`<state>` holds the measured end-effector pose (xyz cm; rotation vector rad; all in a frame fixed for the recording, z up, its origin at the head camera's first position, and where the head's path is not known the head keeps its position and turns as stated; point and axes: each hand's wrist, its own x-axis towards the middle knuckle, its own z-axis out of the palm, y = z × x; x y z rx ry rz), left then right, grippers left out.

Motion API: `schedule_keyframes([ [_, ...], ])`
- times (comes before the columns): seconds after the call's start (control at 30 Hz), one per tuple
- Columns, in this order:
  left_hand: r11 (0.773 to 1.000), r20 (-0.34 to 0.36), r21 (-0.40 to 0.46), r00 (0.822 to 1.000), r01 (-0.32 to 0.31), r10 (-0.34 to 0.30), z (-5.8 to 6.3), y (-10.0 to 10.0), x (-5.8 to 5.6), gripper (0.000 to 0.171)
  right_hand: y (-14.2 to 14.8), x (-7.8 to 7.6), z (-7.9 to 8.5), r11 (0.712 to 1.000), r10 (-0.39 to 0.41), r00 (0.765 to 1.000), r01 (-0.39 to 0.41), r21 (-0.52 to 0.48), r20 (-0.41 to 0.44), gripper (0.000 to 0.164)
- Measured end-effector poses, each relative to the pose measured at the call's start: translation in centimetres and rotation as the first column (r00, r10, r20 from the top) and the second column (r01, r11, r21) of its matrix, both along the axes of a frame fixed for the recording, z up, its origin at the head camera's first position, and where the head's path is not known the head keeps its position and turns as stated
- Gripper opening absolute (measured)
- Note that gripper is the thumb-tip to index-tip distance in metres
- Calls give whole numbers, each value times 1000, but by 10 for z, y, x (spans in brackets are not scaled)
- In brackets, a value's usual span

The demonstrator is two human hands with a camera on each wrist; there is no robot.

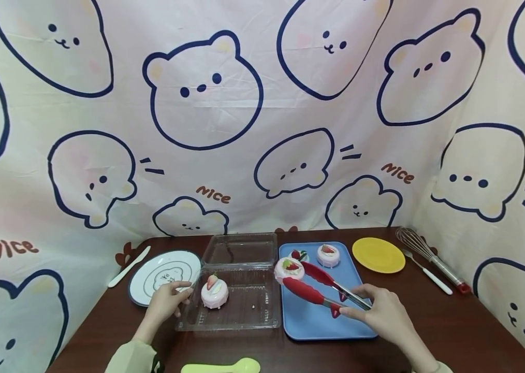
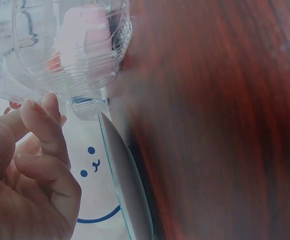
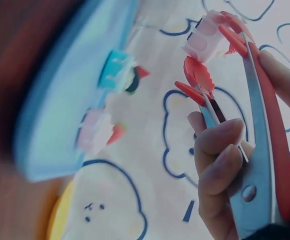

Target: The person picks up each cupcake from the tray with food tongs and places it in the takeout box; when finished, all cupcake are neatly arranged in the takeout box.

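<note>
In the head view my right hand grips red-tipped metal tongs. Between the tong heads is a small pink toy cake topped with a strawberry, raised above the left side of the blue tray. My left hand pinches the left rim of an open clear plastic container; its fingertips are right at the edge in the left wrist view. Inside that container sits another pink strawberry cake. A third pink cake and a teal-based cake stand on the tray.
Behind my left hand lies a white plate with a dark rim, beside a white knife. At the right are a yellow plate, a white-handled utensil and a whisk. A light green spoon lies at the front.
</note>
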<state>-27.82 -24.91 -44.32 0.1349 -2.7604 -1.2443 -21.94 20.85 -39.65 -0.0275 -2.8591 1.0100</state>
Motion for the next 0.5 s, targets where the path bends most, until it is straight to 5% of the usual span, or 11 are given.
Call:
schedule_keyframes([
  [0.27,1000,1,4,1000,-6,6,-5,-3,-1,33,-35,-5,9,993,112,992,-114,-19,-62,54],
  [0.5,1000,-9,24,1000,-1,1,-7,-5,-3,34,-70,-12,15,964,267,959,-267,18,-98,52],
])
